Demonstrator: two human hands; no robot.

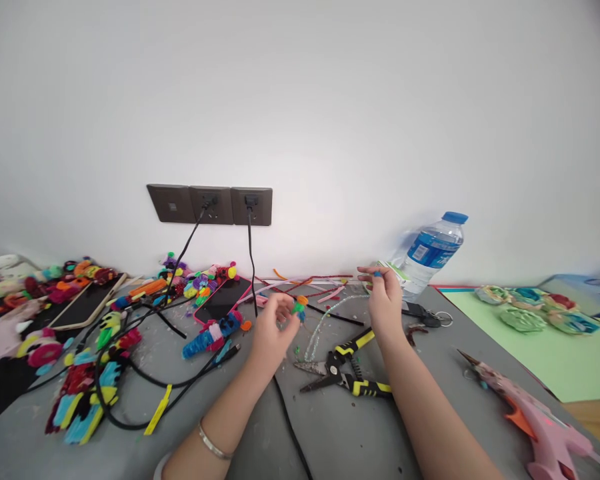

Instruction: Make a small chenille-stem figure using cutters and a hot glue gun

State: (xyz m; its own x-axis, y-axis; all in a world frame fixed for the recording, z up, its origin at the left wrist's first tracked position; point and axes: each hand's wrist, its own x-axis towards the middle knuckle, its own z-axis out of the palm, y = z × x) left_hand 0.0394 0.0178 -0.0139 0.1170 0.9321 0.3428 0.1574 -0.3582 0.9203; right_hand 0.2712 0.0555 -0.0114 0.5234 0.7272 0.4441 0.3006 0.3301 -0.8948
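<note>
Bare forearms (427, 400), left grip (279, 319) curled, right grip (384, 293) beside pale strand (325, 315), can't tell whether either's closed

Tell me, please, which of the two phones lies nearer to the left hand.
The pink-edged phone lies nearer to the left hand; the other phone, with a pale edge, lies farther to the left.

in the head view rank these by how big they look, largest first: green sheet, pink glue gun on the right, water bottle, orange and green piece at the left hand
1. green sheet
2. pink glue gun, cut off below
3. water bottle
4. orange and green piece
</note>
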